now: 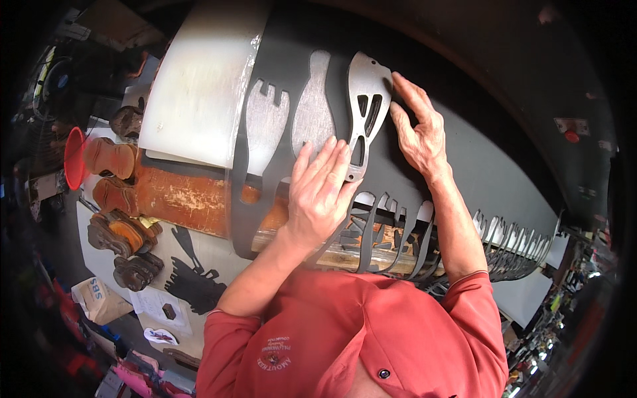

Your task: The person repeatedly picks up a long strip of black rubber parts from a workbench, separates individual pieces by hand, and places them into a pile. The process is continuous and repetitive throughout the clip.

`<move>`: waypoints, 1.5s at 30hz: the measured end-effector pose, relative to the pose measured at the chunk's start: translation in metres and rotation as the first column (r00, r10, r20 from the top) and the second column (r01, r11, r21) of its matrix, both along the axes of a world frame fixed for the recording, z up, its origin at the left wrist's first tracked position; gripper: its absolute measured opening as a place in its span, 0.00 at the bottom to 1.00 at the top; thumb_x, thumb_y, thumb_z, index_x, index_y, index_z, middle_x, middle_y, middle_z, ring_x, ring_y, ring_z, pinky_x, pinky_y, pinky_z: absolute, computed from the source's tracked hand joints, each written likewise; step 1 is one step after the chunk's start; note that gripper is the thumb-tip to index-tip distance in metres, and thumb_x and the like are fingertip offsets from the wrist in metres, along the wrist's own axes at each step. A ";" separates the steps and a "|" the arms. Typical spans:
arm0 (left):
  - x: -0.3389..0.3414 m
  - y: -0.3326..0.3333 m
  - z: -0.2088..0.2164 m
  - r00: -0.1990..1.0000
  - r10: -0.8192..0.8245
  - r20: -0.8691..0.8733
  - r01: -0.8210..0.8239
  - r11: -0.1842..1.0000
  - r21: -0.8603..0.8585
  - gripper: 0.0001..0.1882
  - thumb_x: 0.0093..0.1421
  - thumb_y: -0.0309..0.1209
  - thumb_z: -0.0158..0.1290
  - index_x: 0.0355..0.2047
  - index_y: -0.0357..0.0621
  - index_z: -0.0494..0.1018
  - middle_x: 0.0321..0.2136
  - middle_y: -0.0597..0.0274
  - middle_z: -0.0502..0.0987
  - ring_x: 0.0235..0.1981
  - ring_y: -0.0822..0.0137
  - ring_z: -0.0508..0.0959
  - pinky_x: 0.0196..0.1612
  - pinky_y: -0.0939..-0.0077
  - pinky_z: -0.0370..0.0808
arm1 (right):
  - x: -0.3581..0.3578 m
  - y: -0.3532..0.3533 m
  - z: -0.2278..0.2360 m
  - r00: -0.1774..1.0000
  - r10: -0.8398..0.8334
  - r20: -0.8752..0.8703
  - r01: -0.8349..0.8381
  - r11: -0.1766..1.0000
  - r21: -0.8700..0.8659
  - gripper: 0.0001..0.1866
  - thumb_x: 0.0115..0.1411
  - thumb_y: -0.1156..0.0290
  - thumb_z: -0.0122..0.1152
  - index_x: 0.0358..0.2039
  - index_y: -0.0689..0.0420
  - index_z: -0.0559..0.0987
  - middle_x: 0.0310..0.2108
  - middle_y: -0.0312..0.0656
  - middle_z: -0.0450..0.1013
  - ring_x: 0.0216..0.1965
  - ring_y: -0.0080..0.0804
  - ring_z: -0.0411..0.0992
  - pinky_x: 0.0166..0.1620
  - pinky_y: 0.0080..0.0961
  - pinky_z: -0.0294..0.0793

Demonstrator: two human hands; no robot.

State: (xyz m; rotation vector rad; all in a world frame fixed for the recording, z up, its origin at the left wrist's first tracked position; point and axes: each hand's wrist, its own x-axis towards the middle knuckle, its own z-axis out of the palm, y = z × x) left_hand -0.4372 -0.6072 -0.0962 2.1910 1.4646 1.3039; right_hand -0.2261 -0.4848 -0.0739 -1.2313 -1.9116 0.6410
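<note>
A grey metal cutting die (358, 113) with cut-through openings lies on a black sheet (279, 53) of thin, flexible-looking material. My left hand (317, 196) is at the near end of the die, fingers stretched out and close together, fingertips at its left edge. Along the die's right side is my right hand (421, 132), its fingers extended and the thumb apart, fingertips at or against the edge. Left of the die, two shaped cutouts in the sheet, one rounded (314, 113) and one notched (267, 119), show a pale surface beneath.
A white board (199, 86) lies at the far left. The sheet's cut-out strips (398, 232) hang over the near edge. Stacks of brown cut pieces (123, 232), loose black pieces (192, 285) and a paper bag (99, 302) stand at left. A red button (571, 136) is at right.
</note>
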 end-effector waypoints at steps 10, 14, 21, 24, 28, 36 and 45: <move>0.003 -0.001 -0.003 0.999 -0.005 0.035 0.004 1.000 0.021 0.35 0.55 0.26 0.73 0.62 0.28 0.75 0.55 0.39 0.83 0.64 0.43 0.80 0.74 0.39 0.62 | -0.004 0.008 -0.001 0.975 0.138 0.172 -0.159 0.981 0.111 0.31 0.62 0.87 0.53 0.65 0.57 0.78 0.64 0.52 0.76 0.68 0.50 0.71 0.74 0.47 0.63; -0.005 -0.002 0.011 0.994 -0.022 0.105 0.021 1.000 0.013 0.35 0.55 0.24 0.72 0.63 0.29 0.74 0.57 0.40 0.82 0.64 0.41 0.79 0.72 0.39 0.65 | -0.006 -0.003 0.009 0.973 0.077 0.218 -0.110 0.983 0.146 0.28 0.62 0.86 0.56 0.64 0.60 0.77 0.59 0.57 0.77 0.64 0.57 0.73 0.68 0.45 0.71; -0.037 -0.086 0.039 0.949 -0.126 0.289 0.179 0.970 -0.165 0.17 0.56 0.22 0.71 0.45 0.32 0.83 0.45 0.48 0.86 0.43 0.51 0.86 0.49 0.60 0.84 | 0.007 -0.115 0.020 0.983 0.051 0.179 -0.072 0.991 0.113 0.26 0.63 0.76 0.69 0.62 0.63 0.78 0.57 0.54 0.79 0.60 0.55 0.76 0.65 0.45 0.75; -0.030 -0.091 0.010 0.978 -0.110 0.177 0.113 0.994 -0.010 0.12 0.56 0.24 0.70 0.40 0.38 0.82 0.40 0.56 0.84 0.34 0.55 0.84 0.38 0.65 0.81 | 0.004 -0.129 0.003 0.977 -0.028 0.213 -0.037 0.955 0.295 0.23 0.60 0.78 0.71 0.57 0.64 0.80 0.54 0.53 0.80 0.58 0.55 0.77 0.63 0.45 0.76; -0.028 -0.082 -0.016 0.988 -0.109 0.107 0.093 0.986 0.141 0.10 0.58 0.25 0.69 0.38 0.43 0.80 0.37 0.62 0.83 0.30 0.59 0.83 0.34 0.65 0.80 | -0.006 -0.113 0.003 0.990 -0.098 0.097 0.067 0.956 0.284 0.19 0.61 0.77 0.70 0.54 0.63 0.81 0.50 0.52 0.82 0.55 0.54 0.79 0.61 0.42 0.77; -0.059 -0.055 0.000 0.983 -0.098 0.158 0.074 0.986 0.148 0.06 0.61 0.26 0.67 0.34 0.43 0.79 0.33 0.59 0.82 0.29 0.53 0.84 0.32 0.61 0.80 | -0.089 -0.119 0.088 0.999 0.030 -0.017 -0.019 0.881 0.474 0.11 0.64 0.84 0.66 0.47 0.62 0.84 0.36 0.46 0.81 0.36 0.36 0.80 0.41 0.28 0.80; -0.059 -0.025 0.012 0.941 -0.154 0.302 0.117 0.984 0.137 0.05 0.62 0.24 0.65 0.34 0.37 0.79 0.33 0.49 0.82 0.34 0.45 0.83 0.37 0.57 0.80 | -0.129 -0.106 0.162 0.987 0.059 0.147 -0.126 0.855 0.503 0.16 0.66 0.76 0.64 0.53 0.64 0.79 0.45 0.54 0.79 0.42 0.55 0.81 0.46 0.41 0.82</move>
